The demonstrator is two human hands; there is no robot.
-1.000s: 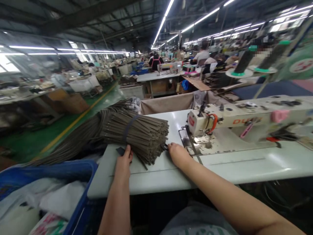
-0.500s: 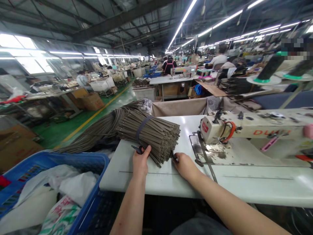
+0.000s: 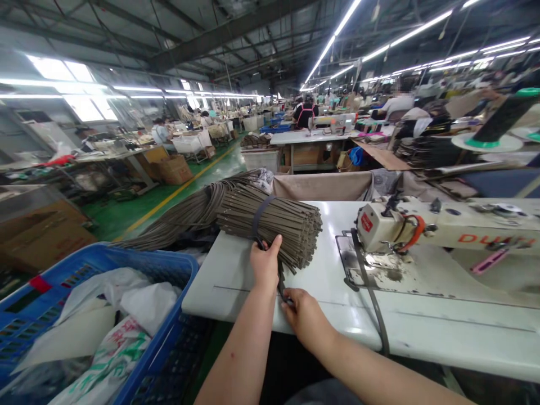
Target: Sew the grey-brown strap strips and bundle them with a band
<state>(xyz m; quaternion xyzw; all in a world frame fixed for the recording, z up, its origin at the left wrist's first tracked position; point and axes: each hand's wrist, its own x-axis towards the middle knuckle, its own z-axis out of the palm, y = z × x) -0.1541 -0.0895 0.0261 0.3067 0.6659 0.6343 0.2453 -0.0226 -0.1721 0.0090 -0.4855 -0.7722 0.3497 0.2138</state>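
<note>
A thick bundle of brown-grey fabric strips (image 3: 291, 228) lies on the white sewing table, cut ends facing right. Around its middle runs a dark band (image 3: 260, 215). My left hand (image 3: 265, 264) is closed on the band at the near side of the bundle, thumb against the strips. Below and to the right, near the table's front edge, my right hand (image 3: 306, 315) pinches a dark strap end (image 3: 280, 286) that runs up toward my left hand. My fingers partly hide where the pieces meet.
A sewing machine (image 3: 442, 225) stands at the right, a narrow strip (image 3: 373, 298) hanging from it over the table edge. On the left is a blue crate (image 3: 188, 281) with plastic bags. Longer loose strips (image 3: 177, 216) trail behind the bundle. Other people work farther back.
My right hand has moved from the bundle's cut ends down and toward the left, drawing the strap near the table edge. My left hand stays by the band. The view has shifted left.
</note>
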